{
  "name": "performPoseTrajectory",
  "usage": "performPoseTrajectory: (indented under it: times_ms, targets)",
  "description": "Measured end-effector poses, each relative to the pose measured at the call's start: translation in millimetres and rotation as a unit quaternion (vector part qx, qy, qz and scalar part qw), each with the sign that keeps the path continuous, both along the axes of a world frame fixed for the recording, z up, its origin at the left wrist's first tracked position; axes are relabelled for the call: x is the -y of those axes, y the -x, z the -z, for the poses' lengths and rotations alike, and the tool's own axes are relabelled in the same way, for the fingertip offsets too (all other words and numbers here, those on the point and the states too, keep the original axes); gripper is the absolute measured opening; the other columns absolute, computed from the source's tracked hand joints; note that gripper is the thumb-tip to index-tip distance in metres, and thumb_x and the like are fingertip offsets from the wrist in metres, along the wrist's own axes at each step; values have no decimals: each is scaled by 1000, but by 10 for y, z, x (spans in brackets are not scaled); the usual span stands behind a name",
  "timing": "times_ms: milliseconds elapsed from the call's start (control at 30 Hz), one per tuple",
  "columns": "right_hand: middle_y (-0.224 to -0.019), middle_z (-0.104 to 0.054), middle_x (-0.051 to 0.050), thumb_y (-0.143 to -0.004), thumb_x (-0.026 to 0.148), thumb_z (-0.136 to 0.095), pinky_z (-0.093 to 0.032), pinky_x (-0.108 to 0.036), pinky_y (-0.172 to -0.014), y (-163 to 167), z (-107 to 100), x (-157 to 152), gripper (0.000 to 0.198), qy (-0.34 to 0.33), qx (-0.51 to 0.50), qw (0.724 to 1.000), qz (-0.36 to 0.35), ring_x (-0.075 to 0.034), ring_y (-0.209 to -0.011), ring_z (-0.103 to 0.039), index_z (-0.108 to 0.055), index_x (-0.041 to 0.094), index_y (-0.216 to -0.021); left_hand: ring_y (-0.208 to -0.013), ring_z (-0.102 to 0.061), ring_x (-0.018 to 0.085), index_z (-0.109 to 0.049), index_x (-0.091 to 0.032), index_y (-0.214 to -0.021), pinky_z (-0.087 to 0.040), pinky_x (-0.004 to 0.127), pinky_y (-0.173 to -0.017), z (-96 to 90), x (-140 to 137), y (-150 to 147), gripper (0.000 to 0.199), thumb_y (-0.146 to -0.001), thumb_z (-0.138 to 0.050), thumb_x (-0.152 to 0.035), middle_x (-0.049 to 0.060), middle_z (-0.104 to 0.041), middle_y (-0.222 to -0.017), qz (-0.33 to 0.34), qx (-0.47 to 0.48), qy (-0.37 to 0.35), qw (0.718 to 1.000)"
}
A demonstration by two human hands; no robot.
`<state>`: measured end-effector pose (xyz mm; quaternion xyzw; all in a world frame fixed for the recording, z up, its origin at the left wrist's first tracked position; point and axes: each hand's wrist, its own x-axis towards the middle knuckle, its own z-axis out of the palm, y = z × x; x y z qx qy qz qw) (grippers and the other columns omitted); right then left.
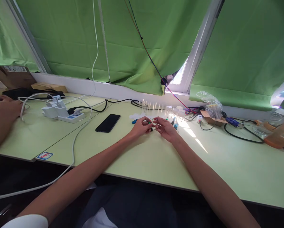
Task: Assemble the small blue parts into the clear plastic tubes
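Observation:
Close together over the table, my left hand (142, 126) and my right hand (166, 129) meet fingertip to fingertip. The fingers of my left hand are closed in a pinch on a small green piece (150, 123) with a thin, wire-like strand. My right hand is also pinching; what lies between its fingertips is too small to name. A small black piece (151, 129) shows just below the fingers. Behind the hands stand several thin clear tubes (152, 106) and white round caps (175, 110). Small blue pieces (134, 121) lie left of my left hand.
A black phone (108, 123) lies left of my arms. Farther left are a white power strip (63, 114), cables and another person's hand (6, 109). At the right are a small cardboard box (212, 118), a black cable and an orange bottle (280, 134).

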<state>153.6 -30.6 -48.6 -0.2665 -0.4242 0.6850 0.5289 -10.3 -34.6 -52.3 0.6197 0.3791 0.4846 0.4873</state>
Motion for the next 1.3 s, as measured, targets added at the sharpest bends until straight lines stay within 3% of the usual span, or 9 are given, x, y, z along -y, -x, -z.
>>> performPoseTrajectory:
  times_ms: [300, 633, 1300]
  targets:
    - [-63, -57, 3, -60, 47, -86, -36, -23, -48, 3, -8, 3, 40, 7, 29, 999, 10, -7, -54, -50, -65, 16, -73, -45, -48, 8, -49, -19, -81, -33, 22, -45, 27, -8, -4, 32, -72, -74, -37, 0, -62, -61, 15, -28, -24, 999]
    - [-54, -56, 2, -65, 49, -82, -32, -24, -43, -1, 14, -30, 39, 31, 36, 999, 21, -8, -47, -47, -61, 17, -69, -47, -47, 8, -49, -19, -82, -34, 21, -46, -25, 55, -22, 31, -73, -72, -38, -3, -58, -56, 27, -40, -29, 998]
    - [-73, -69, 1, -69, 47, -79, -36, -23, -47, -30, 40, -38, 32, 4, 10, 1000, -13, -6, -48, -43, -69, 19, -81, -47, -48, 8, -51, -19, -84, -34, 22, -48, 24, 3, 8, 33, -76, -72, -44, -1, -60, -57, 31, -6, -16, 999]
